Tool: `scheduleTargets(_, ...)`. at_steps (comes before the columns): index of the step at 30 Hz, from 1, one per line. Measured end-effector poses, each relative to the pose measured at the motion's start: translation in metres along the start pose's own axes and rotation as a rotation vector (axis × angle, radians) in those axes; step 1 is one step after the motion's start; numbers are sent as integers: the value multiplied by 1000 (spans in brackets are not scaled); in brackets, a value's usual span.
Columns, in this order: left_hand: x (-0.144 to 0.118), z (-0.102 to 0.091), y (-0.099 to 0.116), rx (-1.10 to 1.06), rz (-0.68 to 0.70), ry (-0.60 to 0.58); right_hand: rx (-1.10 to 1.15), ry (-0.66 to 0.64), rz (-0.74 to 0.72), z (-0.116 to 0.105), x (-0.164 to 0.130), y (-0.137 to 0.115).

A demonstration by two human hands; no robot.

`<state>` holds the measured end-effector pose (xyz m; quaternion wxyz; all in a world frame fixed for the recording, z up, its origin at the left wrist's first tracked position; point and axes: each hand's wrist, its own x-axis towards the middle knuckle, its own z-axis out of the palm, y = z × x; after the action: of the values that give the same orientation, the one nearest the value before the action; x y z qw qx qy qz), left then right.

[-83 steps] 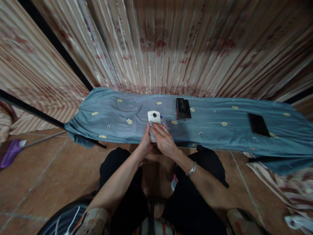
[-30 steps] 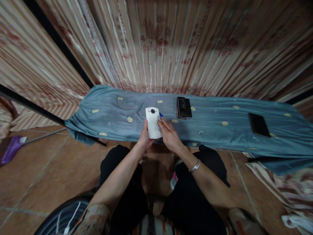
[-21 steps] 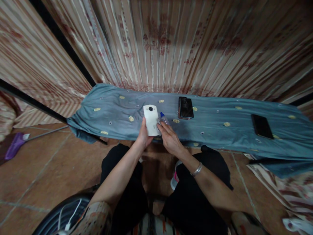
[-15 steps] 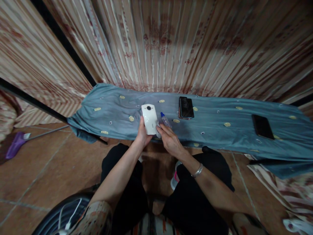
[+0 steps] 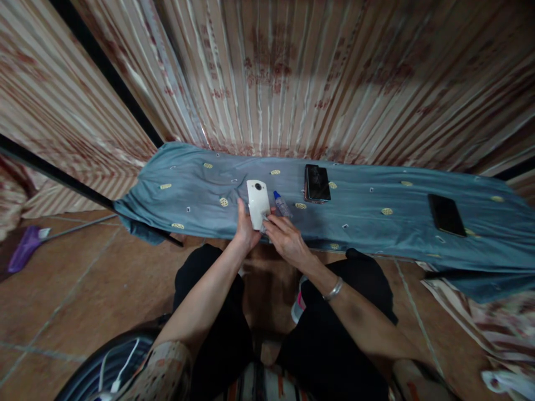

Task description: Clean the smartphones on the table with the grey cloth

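We hold a white phone [image 5: 258,203] in our left hand [image 5: 245,229], back side up with its round camera lens toward the far end, the fingers wrapped around its near left edge. Our right hand [image 5: 283,238] meets the phone's near right corner, fingertips pinched on what looks like a small cloth there; it is too small to tell for sure. The phone sits just above the near edge of a table draped in blue cloth [image 5: 368,223]. Just right of the phone lies a small bottle with a blue cap [image 5: 281,204]. Farther right on the cloth rests a dark phone [image 5: 316,183], and well off to the right another black phone [image 5: 446,215].
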<state>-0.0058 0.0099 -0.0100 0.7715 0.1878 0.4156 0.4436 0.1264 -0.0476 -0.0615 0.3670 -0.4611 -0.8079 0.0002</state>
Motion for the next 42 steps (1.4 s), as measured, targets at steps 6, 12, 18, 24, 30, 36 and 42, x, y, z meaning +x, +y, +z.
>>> scheduleTargets(6,-1,3,-5,0,3,71,-29,35,-61,6,1,-13)
scheduleTargets(12,-10,12,-14,-68,25,41,15,1,-36,7,6,-7)
scheduleTargets(18,-16,23,-25,-145,-11,24,-18,38,12,2,19,5)
scheduleTargets(24,-15,26,-33,-211,-71,-95,-91,32,105,-4,34,15)
scheduleTargets(30,-11,24,-44,-264,-47,-125,-125,16,185,-8,43,22)
scheduleTargets(36,-13,24,-42,-174,-48,-111,-155,28,192,-9,44,23)
scheduleTargets(42,-7,16,-32,-130,34,-71,-130,-20,118,-4,35,10)
